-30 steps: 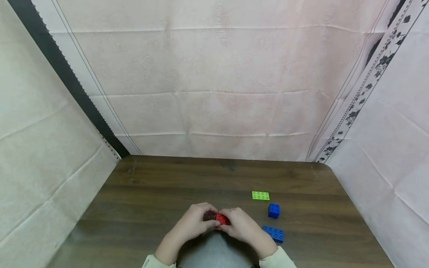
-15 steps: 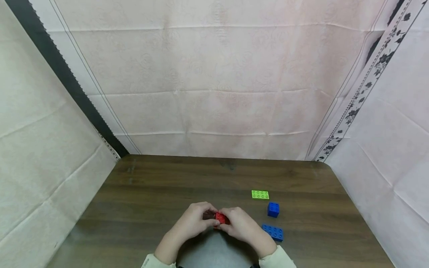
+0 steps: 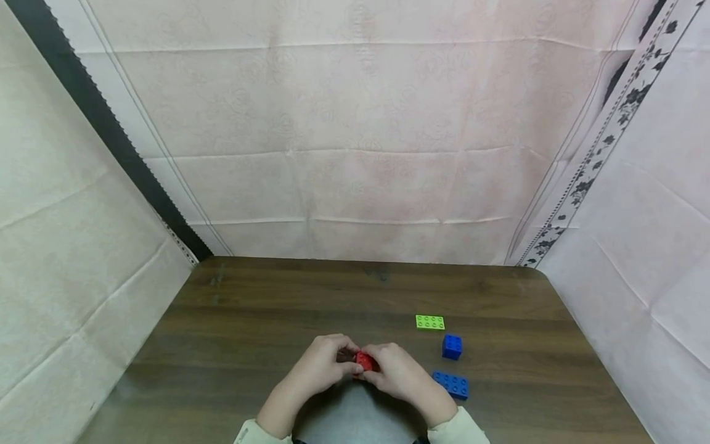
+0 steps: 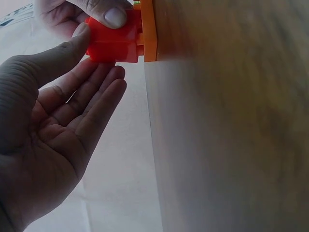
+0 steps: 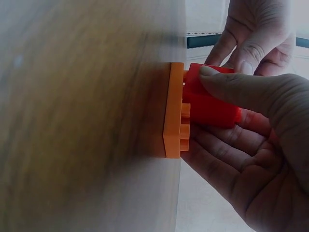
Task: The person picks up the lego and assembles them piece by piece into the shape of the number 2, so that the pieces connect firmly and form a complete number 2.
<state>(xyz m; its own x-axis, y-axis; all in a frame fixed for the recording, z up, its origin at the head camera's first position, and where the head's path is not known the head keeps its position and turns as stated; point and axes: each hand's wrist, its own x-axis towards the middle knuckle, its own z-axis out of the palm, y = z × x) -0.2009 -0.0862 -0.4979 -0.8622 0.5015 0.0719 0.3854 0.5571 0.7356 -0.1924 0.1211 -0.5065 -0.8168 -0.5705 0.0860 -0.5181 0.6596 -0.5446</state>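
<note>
Both hands hold a red building brick (image 3: 363, 361) close to the person's body, low in the head view. My left hand (image 3: 324, 364) has its thumb and fingers on the brick's left side. On the other side my right hand (image 3: 396, 370) pinches it, its thumb pressing the face of the red brick (image 5: 210, 99) in the right wrist view. Below the red brick is a flat orange brick (image 5: 173, 121), lying on the table. Some orange studs stick out uncovered; the red brick sits over others, with a narrow gap visible in the left wrist view.
Right of the hands, a lime green flat brick (image 3: 430, 322), a small blue brick (image 3: 452, 348) and a longer blue brick (image 3: 452, 385) lie on the wooden table (image 3: 249, 308). The right forearm is close to the longer blue one. White cloth (image 3: 355, 154) hangs around the table.
</note>
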